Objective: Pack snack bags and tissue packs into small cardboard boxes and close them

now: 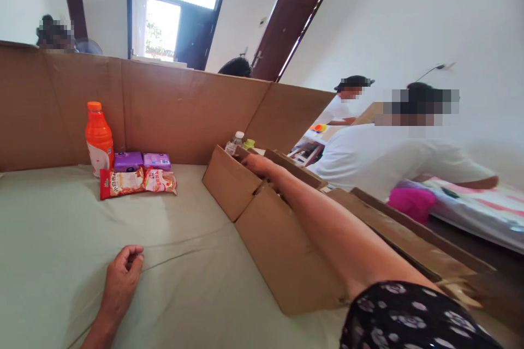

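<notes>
My left hand rests on the pale green cloth, its fingers loosely curled in with nothing seen in them. To the right, my right hand reaches over the edge of a cardboard box; its fingertips are hidden inside. Close to that hand, a clear bottle with a white cap and something with a yellow-green top stick up from the box. At the back left stands an orange-capped bottle. Beside it are two purple packs, with a red-and-white snack packet and a pinkish packet in front.
A tall cardboard wall runs along the back. More open cardboard extends down the right side, under my right arm. Beyond it a person in a white shirt leans over another surface; other people are farther back.
</notes>
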`<state>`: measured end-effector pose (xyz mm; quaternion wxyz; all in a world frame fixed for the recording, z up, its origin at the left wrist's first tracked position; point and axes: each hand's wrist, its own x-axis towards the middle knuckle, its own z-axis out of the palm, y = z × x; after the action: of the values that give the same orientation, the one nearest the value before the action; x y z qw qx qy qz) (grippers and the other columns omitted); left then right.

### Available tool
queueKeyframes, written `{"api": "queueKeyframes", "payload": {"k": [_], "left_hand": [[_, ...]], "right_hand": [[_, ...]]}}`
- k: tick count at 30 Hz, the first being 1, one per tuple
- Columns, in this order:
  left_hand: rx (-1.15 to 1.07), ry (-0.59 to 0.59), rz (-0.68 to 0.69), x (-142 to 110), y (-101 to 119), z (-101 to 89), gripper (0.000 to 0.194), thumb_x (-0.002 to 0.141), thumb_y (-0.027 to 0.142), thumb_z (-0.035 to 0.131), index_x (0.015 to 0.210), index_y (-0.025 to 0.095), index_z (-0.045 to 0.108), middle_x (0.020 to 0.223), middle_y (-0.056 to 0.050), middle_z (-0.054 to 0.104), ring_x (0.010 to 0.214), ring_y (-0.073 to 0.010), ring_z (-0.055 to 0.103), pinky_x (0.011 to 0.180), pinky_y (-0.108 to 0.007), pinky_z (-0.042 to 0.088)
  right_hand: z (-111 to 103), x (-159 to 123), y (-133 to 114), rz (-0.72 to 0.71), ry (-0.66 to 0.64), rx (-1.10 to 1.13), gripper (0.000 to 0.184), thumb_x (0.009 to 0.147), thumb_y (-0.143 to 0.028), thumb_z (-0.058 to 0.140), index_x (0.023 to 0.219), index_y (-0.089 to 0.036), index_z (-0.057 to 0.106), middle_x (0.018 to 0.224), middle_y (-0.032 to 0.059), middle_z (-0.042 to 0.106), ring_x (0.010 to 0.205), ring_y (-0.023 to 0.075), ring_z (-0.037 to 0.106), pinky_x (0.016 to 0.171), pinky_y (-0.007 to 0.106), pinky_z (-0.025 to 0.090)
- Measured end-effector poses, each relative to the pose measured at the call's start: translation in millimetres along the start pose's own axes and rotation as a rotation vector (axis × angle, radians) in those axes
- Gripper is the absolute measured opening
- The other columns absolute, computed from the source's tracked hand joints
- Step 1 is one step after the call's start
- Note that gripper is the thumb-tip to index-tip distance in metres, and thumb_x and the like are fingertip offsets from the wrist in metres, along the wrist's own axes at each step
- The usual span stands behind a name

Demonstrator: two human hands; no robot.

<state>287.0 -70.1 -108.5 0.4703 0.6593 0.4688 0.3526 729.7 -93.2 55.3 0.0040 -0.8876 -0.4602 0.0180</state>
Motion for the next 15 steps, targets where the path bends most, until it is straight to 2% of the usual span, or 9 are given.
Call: {"api": "queueKeyframes", "payload": {"k": [4,7,12,15], "left_hand": [[-0.010,-0.015,0.020,-1.8,3.8,0.6,0.041,0.070,0.053,0.055,0.085,0.018,0.070,0.078,-0.006,0.073,0.072,-0.0230,0.068,0.071,-0.034,0.054],[-0.018,-0.023,0.028,-3.3,8.1,-0.1,0.038,0.070,0.052,0.054,0.082,0.020,0.070,0.076,-0.005,0.073,0.071,-0.0234,0.068,0.070,-0.035,0.054],[-0.030,-0.025,0.029,-6.1,12.3,-1.5,0.035,0.069,0.049,0.053,0.080,0.020,0.068,0.078,-0.006,0.073,0.073,-0.0236,0.068,0.072,-0.036,0.053],[-0.040,-0.031,0.028,-9.4,11.5,-0.1,0.034,0.069,0.048,0.052,0.079,0.020,0.067,0.078,-0.006,0.072,0.074,-0.0225,0.067,0.073,-0.035,0.052]], "right_hand": [[-29.6,-15.5,1.4,0.169,0.090,-0.045,0.020,0.092,-0.029,0.061,0.101,-0.017,0.074,0.098,0.0088,0.073,0.090,0.0207,0.070,0.076,0.031,0.053],[-55.7,-32.2,-7.1,0.205,0.197,-0.059,0.025,0.083,-0.021,0.057,0.096,-0.021,0.079,0.094,0.0105,0.076,0.088,0.0241,0.071,0.069,0.029,0.049],[-98.2,-64.1,-32.7,0.134,0.366,-0.077,0.031,0.078,-0.022,0.055,0.097,-0.022,0.079,0.098,0.0109,0.077,0.090,0.0283,0.070,0.068,0.033,0.048],[-113.6,-81.7,-53.0,0.038,0.502,-0.051,0.030,0.077,-0.026,0.055,0.094,-0.023,0.079,0.092,0.0095,0.077,0.086,0.0280,0.069,0.068,0.034,0.047]]}}
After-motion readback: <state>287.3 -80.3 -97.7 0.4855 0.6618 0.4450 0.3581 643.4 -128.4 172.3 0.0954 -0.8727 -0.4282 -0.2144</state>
